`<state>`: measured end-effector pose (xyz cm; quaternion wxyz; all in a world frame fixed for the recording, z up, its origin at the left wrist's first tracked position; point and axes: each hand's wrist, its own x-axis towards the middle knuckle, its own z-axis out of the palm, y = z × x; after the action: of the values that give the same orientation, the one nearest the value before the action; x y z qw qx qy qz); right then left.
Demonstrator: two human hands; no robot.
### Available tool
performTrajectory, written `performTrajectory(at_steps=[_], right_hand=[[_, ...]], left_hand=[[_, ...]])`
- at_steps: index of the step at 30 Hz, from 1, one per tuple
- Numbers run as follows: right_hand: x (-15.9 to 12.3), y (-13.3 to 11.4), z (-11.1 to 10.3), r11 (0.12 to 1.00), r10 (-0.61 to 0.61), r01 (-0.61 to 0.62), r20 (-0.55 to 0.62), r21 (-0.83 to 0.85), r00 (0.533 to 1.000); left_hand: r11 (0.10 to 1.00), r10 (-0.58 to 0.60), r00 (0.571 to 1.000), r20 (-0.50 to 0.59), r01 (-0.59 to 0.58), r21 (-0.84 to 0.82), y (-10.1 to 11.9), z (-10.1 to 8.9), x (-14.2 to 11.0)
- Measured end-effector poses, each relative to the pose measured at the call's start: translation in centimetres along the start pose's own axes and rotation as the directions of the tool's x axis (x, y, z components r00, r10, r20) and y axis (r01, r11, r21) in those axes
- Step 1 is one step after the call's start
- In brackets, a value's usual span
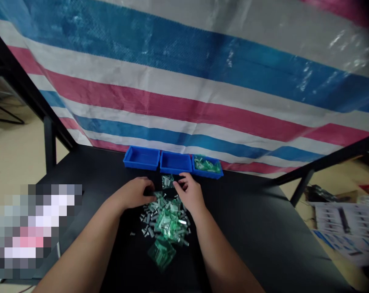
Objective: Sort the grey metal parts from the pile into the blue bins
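Note:
A heap of small grey metal pieces and clear green plastic bags (164, 221) lies on the black table (257, 228). My left hand (138, 193) rests at the heap's upper left, fingers curled. My right hand (188, 193) is at the upper right, fingers pinched. Between the two hands a small green bag (167, 182) is held up, both hands touching its edges. A further green bag (161, 252) lies at the near end of the heap.
Three blue trays stand in a row at the table's far edge: left (141, 158), middle (175, 162), right (207, 166) with green bags inside. A striped tarp (184, 89) hangs behind. Papers (343, 228) lie on the floor at right.

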<state>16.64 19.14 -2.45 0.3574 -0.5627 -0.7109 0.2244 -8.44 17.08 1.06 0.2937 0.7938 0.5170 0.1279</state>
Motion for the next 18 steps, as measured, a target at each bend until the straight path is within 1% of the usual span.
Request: performTrajectory(at_steps=[2,4,5,7,8,10,11,12,13,14,15,16,17,18], right_hand=[[0.2,-0.5,1.2,0.996,0.007,-0.004,0.033,-0.088,0.999],[0.4,-0.5,1.9,0.997,0.02,-0.015,0.066,-0.08,0.998],[0.5,-0.3,2.1,0.999,0.033,-0.03,0.08,-0.03,0.996],[0.7,0.4,1.7,0.985,0.076,-0.094,0.13,0.143,0.989],[0.8,0.7,1.2,0.958,0.106,-0.146,0.167,0.246,0.98],[1.0,1.1,-0.1,0.857,0.181,-0.26,0.213,0.445,0.96],[1.1,1.1,-0.9,0.786,0.224,-0.289,0.185,0.546,0.957],[1.2,1.1,-1.5,0.711,0.274,-0.279,0.111,0.646,0.955],[1.3,1.1,-2.0,0.644,0.33,-0.227,0.003,0.73,0.944],[1.4,1.0,-2.4,0.599,0.383,-0.155,-0.111,0.786,0.917],[1.5,0.9,-2.6,0.58,0.427,-0.092,-0.206,0.809,0.88],[1.5,0.9,-2.5,0.583,0.454,-0.064,-0.26,0.81,0.852],[1.4,1.0,-2.3,0.599,0.465,-0.076,-0.269,0.797,0.843],[1.3,1.1,-2.0,0.619,0.467,-0.114,-0.248,0.777,0.849]], left_hand=[[1.0,0.0,1.0,0.004,0.001,-0.02,-0.1,0.3,0.2],[0.998,0.008,1.0,0.004,-0.008,-0.056,-0.2,0.5,0.4],[0.997,0.005,1.0,0.002,-0.005,-0.077,-0.3,0.6,0.5],[0.991,-0.024,1.0,0.001,0.024,-0.131,-0.5,0.7,0.6],[0.986,-0.045,0.999,-0.004,0.044,-0.163,-0.5,0.7,0.7],[0.972,-0.082,0.996,-0.03,0.074,-0.223,-0.6,0.7,0.7],[0.965,-0.094,0.994,-0.048,0.079,-0.249,-0.6,0.7,0.8],[0.959,-0.103,0.992,-0.068,0.081,-0.273,-0.5,0.8,0.9],[0.952,-0.111,0.99,-0.085,0.081,-0.296,-0.5,0.8,0.9],[0.945,-0.119,0.988,-0.097,0.083,-0.318,-0.4,0.8,1.0],[0.937,-0.131,0.986,-0.105,0.089,-0.338,-0.4,0.7,1.0],[0.929,-0.147,0.983,-0.11,0.099,-0.355,-0.4,0.7,1.0],[0.923,-0.163,0.98,-0.111,0.112,-0.368,-0.5,0.7,1.0],[0.918,-0.179,0.978,-0.111,0.126,-0.375,-0.6,0.6,1.0]])
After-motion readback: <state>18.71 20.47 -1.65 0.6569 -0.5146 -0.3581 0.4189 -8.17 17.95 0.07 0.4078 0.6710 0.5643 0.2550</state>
